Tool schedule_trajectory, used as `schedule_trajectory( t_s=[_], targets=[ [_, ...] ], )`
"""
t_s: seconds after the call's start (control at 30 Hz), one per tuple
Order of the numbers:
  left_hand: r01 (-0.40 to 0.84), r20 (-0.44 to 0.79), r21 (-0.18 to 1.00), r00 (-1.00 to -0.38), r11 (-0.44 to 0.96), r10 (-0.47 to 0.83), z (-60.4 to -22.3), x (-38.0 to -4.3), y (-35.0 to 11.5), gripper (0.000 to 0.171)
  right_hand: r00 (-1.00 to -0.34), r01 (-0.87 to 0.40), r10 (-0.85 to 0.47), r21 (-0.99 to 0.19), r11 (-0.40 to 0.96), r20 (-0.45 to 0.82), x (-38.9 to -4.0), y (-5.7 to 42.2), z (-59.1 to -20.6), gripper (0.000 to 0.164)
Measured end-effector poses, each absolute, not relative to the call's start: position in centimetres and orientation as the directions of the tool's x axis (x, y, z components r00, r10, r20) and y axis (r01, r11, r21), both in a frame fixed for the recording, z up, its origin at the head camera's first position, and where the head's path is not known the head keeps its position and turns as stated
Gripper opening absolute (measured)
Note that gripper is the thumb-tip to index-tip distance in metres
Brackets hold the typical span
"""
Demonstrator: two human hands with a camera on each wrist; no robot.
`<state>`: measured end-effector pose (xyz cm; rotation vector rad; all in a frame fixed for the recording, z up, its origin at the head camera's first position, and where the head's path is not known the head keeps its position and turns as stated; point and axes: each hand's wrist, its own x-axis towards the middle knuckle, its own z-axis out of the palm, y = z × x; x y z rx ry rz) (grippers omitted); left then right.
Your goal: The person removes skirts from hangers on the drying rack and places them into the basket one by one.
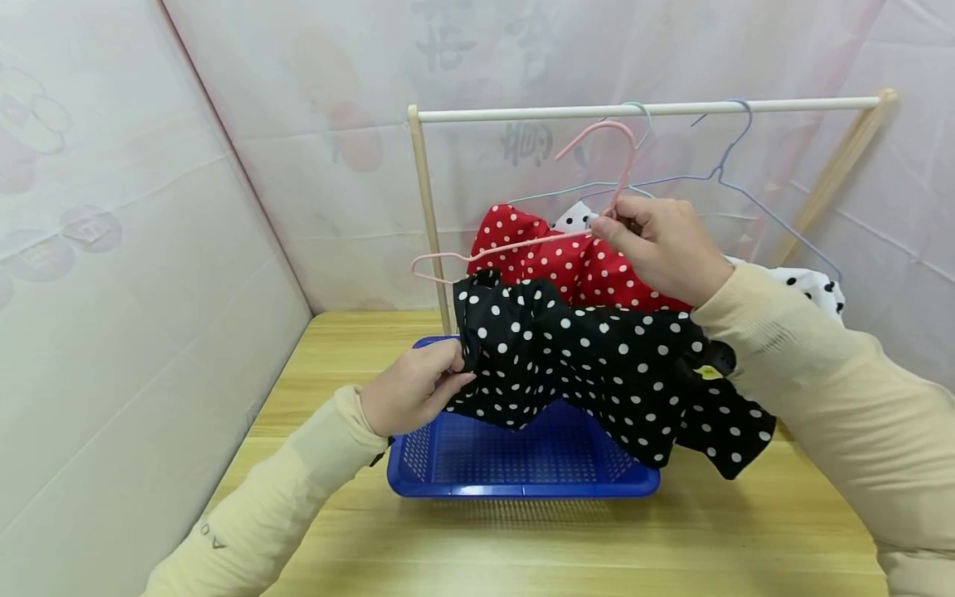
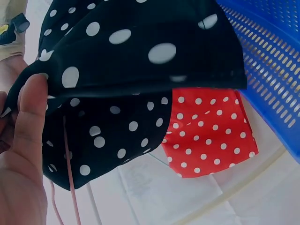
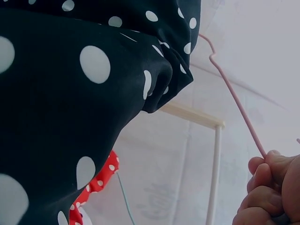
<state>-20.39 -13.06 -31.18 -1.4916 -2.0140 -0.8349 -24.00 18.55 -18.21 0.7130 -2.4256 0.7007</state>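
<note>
My right hand (image 1: pixel 664 245) grips a pink clothes hanger (image 1: pixel 633 153) at the base of its hook, below the rail and in front of it. A black garment with white polka dots (image 1: pixel 612 356) hangs below it, spread across to the right under my right forearm. My left hand (image 1: pixel 414 385) pinches the left edge of this garment between thumb and fingers. The hanger's left end runs to the garment's upper left corner; its right end is hidden. In the left wrist view the garment's edge drapes past my left thumb (image 2: pixel 33 108).
Behind are a red polka-dot garment (image 1: pixel 507 236) and a white one with black dots (image 1: pixel 574 218). A blue hanger (image 1: pixel 721 170) and a pale green one hang from the white rail (image 1: pixel 522 114). A blue perforated basket (image 1: pixel 522 491) stands below on the wooden table (image 1: pixel 485 547).
</note>
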Motion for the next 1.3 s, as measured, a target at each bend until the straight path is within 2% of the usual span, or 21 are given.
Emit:
schedule_trajectory(
  t_s=[0.33,0.5,0.57,0.73,0.93,1.0,1.2,1.3],
  targets=[
    [0.964,0.682,0.188,-0.265,0.187,0.682,-31.5,-20.1,-13.0,0.027,-0.698,-0.639,-0.365,-0.306,0.705,0.616,-24.1,18.3,-18.6,0.021],
    [0.948,0.707,0.185,-0.311,0.259,0.635,-31.8,-20.6,-13.1,0.022,-0.66,-0.696,-0.436,-0.279,0.662,0.612,-23.8,18.1,-18.9,0.016],
    [0.936,0.721,0.209,-0.342,0.282,0.602,-31.8,-20.9,-13.4,0.02,-0.65,-0.709,-0.449,-0.276,0.648,0.613,-23.7,18.0,-18.9,0.015],
    [0.878,0.759,0.297,-0.456,0.376,0.465,-31.1,-21.9,-14.1,0.03,-0.649,-0.712,-0.441,-0.29,0.64,0.62,-23.6,18.0,-18.9,0.014],
    [0.759,0.75,0.406,-0.595,0.51,0.29,-29.6,-23.6,-15.1,0.02,-0.636,-0.722,-0.453,-0.276,0.634,0.625,-23.4,17.7,-18.7,0.015],
    [0.718,0.74,0.436,-0.629,0.542,0.238,-29.1,-24.0,-15.3,0.026,-0.628,-0.732,-0.465,-0.269,0.626,0.624,-23.3,17.6,-18.7,0.015],
    [0.585,0.665,0.526,-0.736,0.617,0.131,-27.9,-24.6,-15.2,0.058,-0.615,-0.747,-0.491,-0.258,0.612,0.617,-23.1,17.5,-18.6,0.015],
    [0.521,0.604,0.535,-0.786,0.665,0.13,-27.3,-24.8,-15.1,0.062,-0.609,-0.753,-0.5,-0.25,0.609,0.616,-23.0,17.5,-18.6,0.014]
  ],
)
